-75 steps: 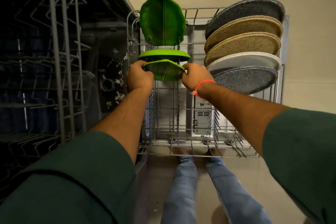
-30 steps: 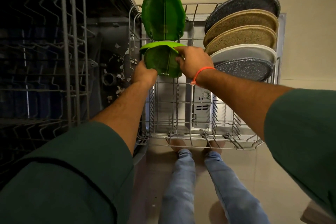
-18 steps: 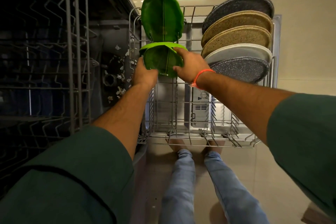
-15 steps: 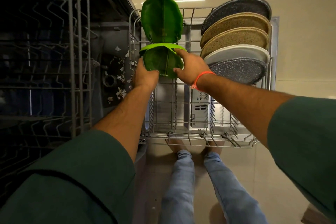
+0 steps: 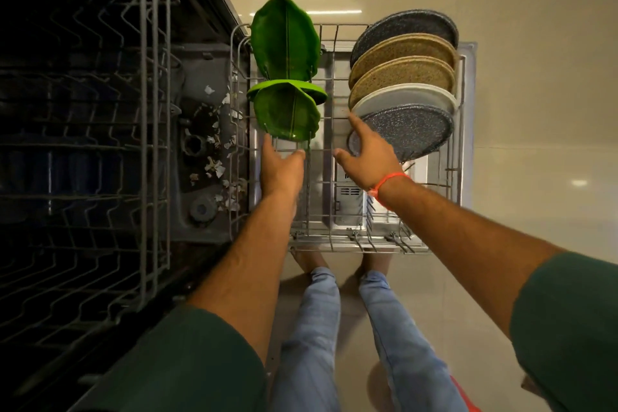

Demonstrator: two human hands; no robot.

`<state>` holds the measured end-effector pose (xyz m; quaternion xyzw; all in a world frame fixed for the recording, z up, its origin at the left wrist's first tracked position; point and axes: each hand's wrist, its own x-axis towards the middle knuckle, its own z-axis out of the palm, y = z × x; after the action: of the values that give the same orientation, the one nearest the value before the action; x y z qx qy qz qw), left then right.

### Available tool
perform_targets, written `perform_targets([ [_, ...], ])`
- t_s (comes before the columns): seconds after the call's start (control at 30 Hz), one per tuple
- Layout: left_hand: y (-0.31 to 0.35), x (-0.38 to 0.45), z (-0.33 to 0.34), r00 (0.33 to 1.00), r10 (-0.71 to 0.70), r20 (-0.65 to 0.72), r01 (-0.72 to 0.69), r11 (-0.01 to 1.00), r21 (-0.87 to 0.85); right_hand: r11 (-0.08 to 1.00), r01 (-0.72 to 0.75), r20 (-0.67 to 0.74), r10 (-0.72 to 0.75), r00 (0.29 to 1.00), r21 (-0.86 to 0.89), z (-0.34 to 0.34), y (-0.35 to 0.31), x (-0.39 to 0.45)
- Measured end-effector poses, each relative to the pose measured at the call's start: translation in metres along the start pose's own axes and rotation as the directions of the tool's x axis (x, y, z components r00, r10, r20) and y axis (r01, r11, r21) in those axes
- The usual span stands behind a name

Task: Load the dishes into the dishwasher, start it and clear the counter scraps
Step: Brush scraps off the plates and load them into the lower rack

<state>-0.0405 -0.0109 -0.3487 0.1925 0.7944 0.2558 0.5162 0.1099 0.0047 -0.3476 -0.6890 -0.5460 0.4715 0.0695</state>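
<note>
The lower dishwasher rack (image 5: 334,246) is pulled out over the open door. Three green leaf-shaped plates stand in its left row: a large one (image 5: 284,40) at the far end, a light green one (image 5: 316,95) behind the nearest dark green one (image 5: 286,110). Several round plates lean in the right row: speckled grey (image 5: 406,23), two tan (image 5: 406,72), one white (image 5: 406,95), and a grey one (image 5: 409,127) nearest me. My left hand (image 5: 281,167) hovers open just below the nearest green plate. My right hand (image 5: 366,150) is open beside the nearest grey plate, holding nothing.
The upper rack (image 5: 150,110) juts out at the left, with the dark tub and scraps of debris (image 5: 214,167) on its floor. Beige floor tiles (image 5: 535,110) surround the door. My jean-clad legs (image 5: 321,328) stand right against the rack's near edge.
Both hands have let go of the nearest green plate, which now stands in the rack. They have drawn back toward me, the right hand shifting right toward the grey plate.
</note>
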Motion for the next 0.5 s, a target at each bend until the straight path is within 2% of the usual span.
perform_targets([
  [0.2, -0.012, -0.066, 0.015, 0.992, -0.109, 0.061, 0.113, 0.992, -0.059, 0.983, -0.097, -0.006, 0.099, 0.995, 0.158, -0.042, 0.029, -0.058],
  [0.37, -0.016, -0.109, 0.041, 0.988, -0.131, 0.082, 0.135, 0.989, -0.055, 0.95, -0.142, 0.003, 0.147, 0.989, 0.279, -0.085, 0.068, -0.076],
  [0.5, -0.018, -0.136, 0.076, 0.986, -0.152, 0.072, 0.157, 0.985, -0.065, 0.945, -0.156, 0.047, 0.149, 0.988, 0.288, -0.119, 0.097, -0.086],
])
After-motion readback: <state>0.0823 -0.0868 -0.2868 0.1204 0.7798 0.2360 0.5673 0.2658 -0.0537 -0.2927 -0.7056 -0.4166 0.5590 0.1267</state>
